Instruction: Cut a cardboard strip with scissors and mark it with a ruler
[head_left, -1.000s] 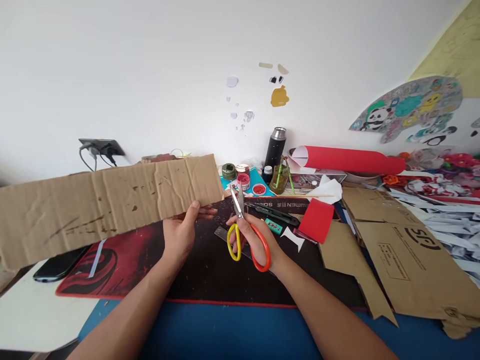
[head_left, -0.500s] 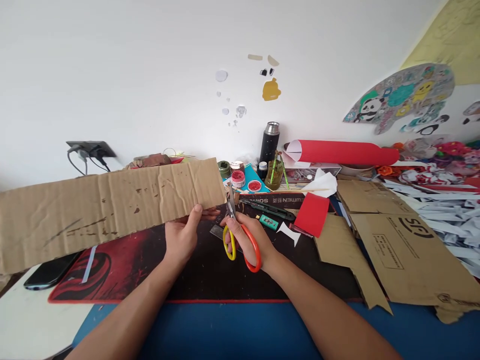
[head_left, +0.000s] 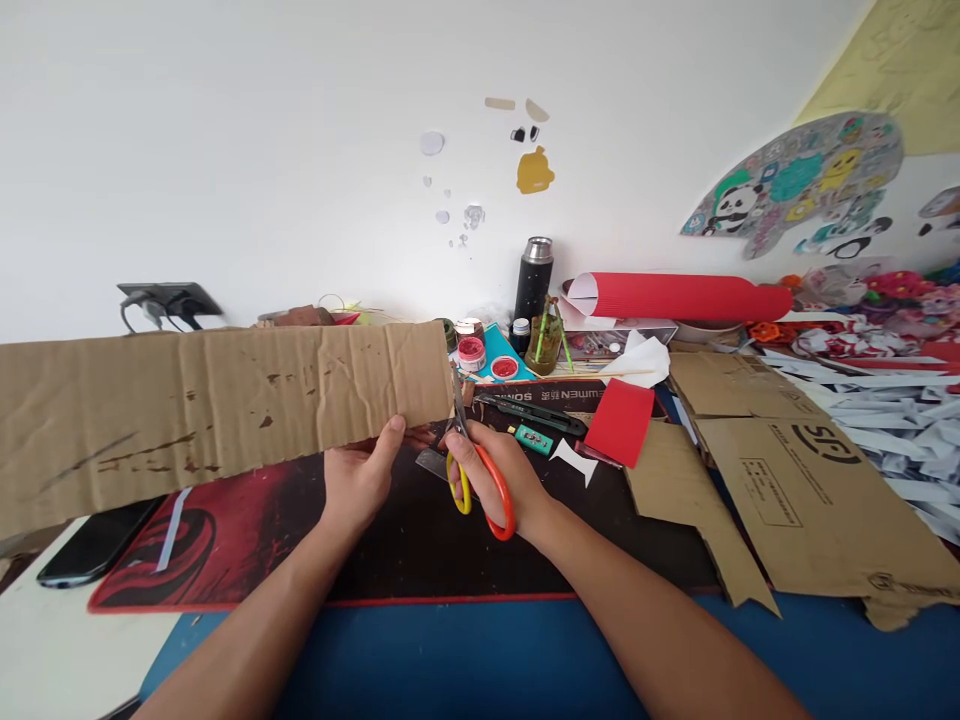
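My left hand [head_left: 361,474] is closed on the lower edge of a long strip of corrugated cardboard [head_left: 232,410], thumb in front and fingers behind. The strip is held up above the desk mat, its surface creased and marked with brown patches. My right hand [head_left: 501,480] grips scissors [head_left: 498,490] with one yellow and one red-orange handle. Their blades point upward at the right end of the strip; whether they touch it I cannot tell. Under my hands, a metal ruler [head_left: 431,461] lies partly hidden on the dark mat.
A utility knife [head_left: 532,412], green lighter-sized item [head_left: 534,439], red paper [head_left: 619,422] and white cutout [head_left: 574,460] lie right of the scissors. Behind stand a black thermos [head_left: 534,280] and paint pots [head_left: 471,352]. Flattened cardboard [head_left: 810,500] covers the right; a phone [head_left: 97,545] lies left.
The strip's left part has risen slightly, so it sits more level. The scissor blades look closer together. My view has shifted a little.
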